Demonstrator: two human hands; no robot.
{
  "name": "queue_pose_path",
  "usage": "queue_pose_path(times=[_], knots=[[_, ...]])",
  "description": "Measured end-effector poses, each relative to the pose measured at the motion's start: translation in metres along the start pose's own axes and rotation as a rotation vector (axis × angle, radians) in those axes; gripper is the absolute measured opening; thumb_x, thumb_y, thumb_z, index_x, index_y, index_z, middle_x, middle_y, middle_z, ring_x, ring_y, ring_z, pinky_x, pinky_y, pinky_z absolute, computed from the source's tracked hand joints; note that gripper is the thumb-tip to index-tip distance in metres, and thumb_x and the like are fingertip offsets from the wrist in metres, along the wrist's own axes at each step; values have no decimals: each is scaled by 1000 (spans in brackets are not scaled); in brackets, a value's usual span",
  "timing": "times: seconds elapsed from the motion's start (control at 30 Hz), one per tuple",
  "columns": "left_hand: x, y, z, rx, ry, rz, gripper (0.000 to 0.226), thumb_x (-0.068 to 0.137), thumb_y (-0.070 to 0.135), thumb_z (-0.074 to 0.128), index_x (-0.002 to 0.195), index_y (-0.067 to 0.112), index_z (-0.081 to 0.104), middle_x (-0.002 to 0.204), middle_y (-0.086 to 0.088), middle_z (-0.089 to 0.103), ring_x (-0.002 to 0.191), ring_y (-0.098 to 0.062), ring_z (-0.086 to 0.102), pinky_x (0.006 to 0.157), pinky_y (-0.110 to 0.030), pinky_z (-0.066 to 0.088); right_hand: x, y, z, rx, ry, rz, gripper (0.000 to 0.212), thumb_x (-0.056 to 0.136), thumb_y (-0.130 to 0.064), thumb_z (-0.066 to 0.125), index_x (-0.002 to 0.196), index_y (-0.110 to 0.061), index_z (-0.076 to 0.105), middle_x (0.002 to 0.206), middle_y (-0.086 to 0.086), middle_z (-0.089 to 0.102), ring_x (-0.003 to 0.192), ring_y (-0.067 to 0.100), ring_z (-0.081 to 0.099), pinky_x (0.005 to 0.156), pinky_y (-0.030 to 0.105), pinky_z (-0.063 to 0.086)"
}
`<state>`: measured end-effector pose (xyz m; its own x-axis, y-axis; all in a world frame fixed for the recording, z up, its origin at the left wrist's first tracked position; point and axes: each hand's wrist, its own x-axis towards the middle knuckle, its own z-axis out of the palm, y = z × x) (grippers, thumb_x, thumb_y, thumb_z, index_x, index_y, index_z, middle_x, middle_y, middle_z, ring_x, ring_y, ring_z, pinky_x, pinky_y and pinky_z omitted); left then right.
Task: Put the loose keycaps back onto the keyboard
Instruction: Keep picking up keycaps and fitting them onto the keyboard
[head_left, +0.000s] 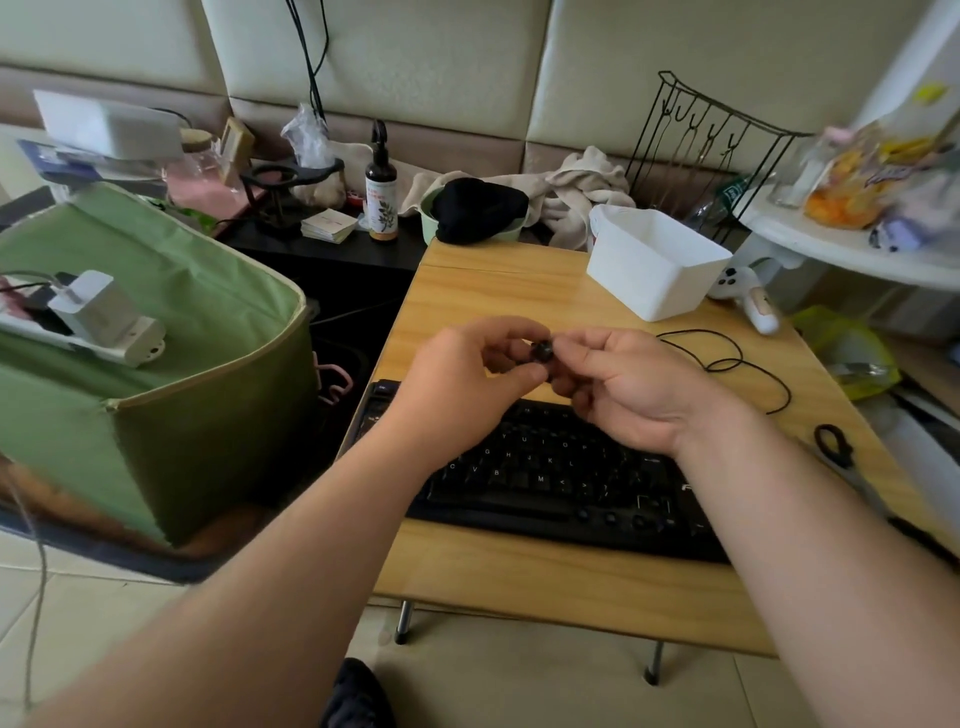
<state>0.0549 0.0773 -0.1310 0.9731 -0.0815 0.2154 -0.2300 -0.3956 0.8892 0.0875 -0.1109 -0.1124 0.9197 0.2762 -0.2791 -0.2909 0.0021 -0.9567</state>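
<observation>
The black keyboard (561, 473) lies flat on the pale wood-grain surface (519, 571), its matte caps in tight rows. Just above its far edge, the left hand (467, 379) and right hand (623, 384) together pinch one small dark keycap (542, 353) at their fingertips. This looks like orienting the cap; next it needs lining up over a bare switch and a straight press down. Beyond the keyboard sits a smooth white plastic bin (660, 260).

A lived-in home room is shown: padded wall panels (467, 62) behind, tiled floor (519, 691), a low folding wooden table (519, 571). A green fabric storage box (171, 332), crumpled towel (582, 187), spray bottle (381, 197) and snack bags (852, 176) are seen past its edges.
</observation>
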Motion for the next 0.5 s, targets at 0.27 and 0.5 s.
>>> queue_pose_path(times=[0.27,0.5], knots=[[-11,12,6,-389,-28,-56,25,86,4,82,104,19,76,96,-1,78,90,-14,73,82,-23,59,-22,-4,-4,51,-55,-12,7,80,-21,70,86,-18,73,80,4,69,69,13,54,63,25,39],[-12,13,10,-407,-88,-26,23,86,5,82,101,20,74,91,2,75,88,-15,70,85,-25,59,-36,-2,-9,-132,69,-190,12,87,-18,72,82,-25,80,83,4,73,74,17,59,64,26,45]])
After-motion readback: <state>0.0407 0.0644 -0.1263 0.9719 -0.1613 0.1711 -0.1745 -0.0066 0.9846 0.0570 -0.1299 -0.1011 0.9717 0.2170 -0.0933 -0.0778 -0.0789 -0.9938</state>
